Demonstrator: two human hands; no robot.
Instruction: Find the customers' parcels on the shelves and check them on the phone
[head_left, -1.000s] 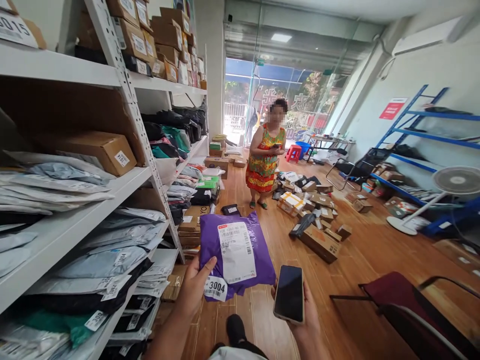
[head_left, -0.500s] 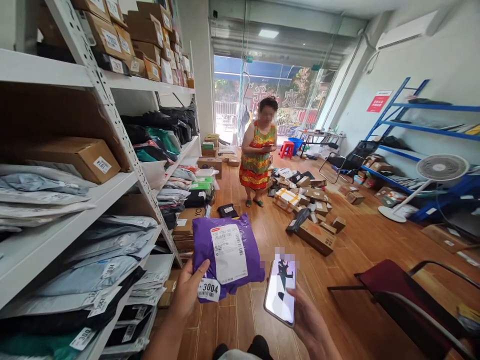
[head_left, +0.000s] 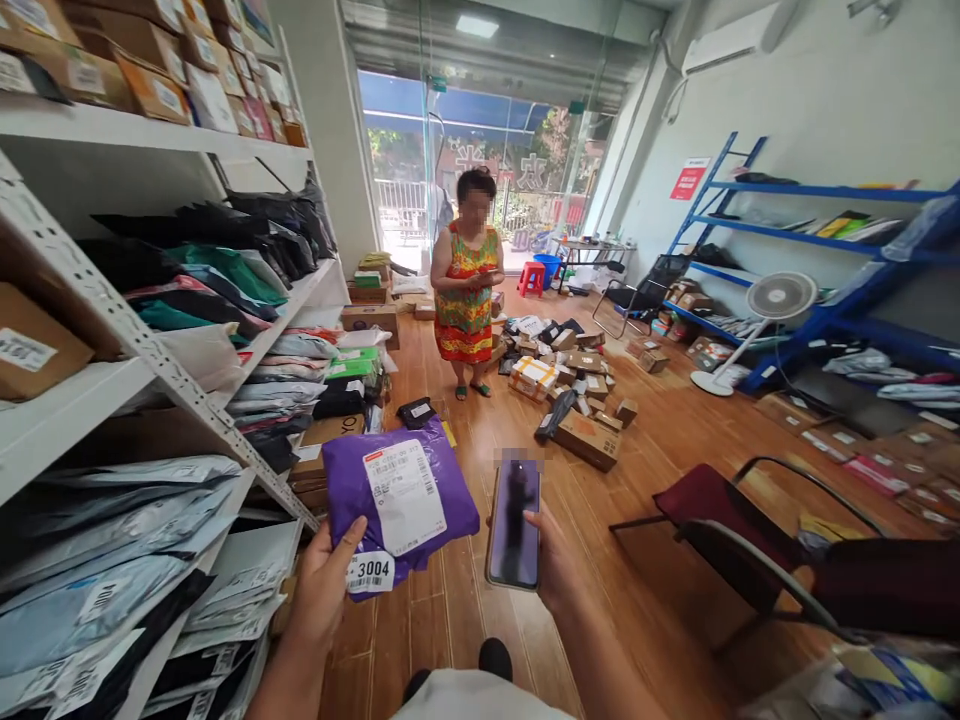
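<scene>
My left hand (head_left: pixel 324 588) grips the lower left corner of a purple parcel bag (head_left: pixel 401 500) with a white shipping label and a sticker reading 3004. My right hand (head_left: pixel 553 562) holds a smartphone (head_left: pixel 514 522) upright, screen towards me, just right of the parcel. Both are held out over the wooden floor, at the end of the white shelving. A person in a bright patterned dress (head_left: pixel 466 290) stands a few steps ahead, facing me, holding something small in both hands.
White shelving (head_left: pixel 97 390) packed with bagged parcels and cardboard boxes runs along my left. A heap of boxes (head_left: pixel 570 385) lies on the floor ahead. A dark red chair (head_left: pixel 720 525) stands at my right, a standing fan (head_left: pixel 776 300) and blue racks (head_left: pixel 817 250) beyond it.
My view has swung right and moved forward along the shelf. The parcel and the phone have shifted left in view; the phone has turned more upright and closer to the parcel.
</scene>
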